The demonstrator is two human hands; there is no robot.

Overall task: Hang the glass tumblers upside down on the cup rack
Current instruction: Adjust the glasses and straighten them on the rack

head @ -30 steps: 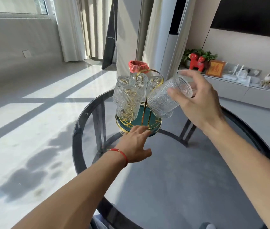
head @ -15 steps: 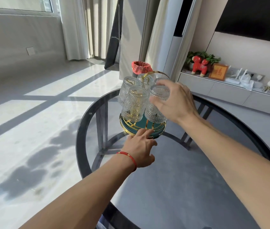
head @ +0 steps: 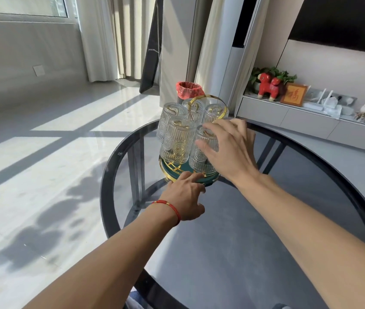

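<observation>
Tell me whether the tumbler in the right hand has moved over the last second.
Yes. The tumbler went from tilted in the air right of the gold handle down onto the cup rack, upside down beside the others, under the right hand.

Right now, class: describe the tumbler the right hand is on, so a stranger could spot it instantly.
Find the round glass table, then the gold-and-green cup rack at its far side. Of the ribbed tumblers hanging upside down there, it is the front right tumbler, the only one under the right hand.
</observation>
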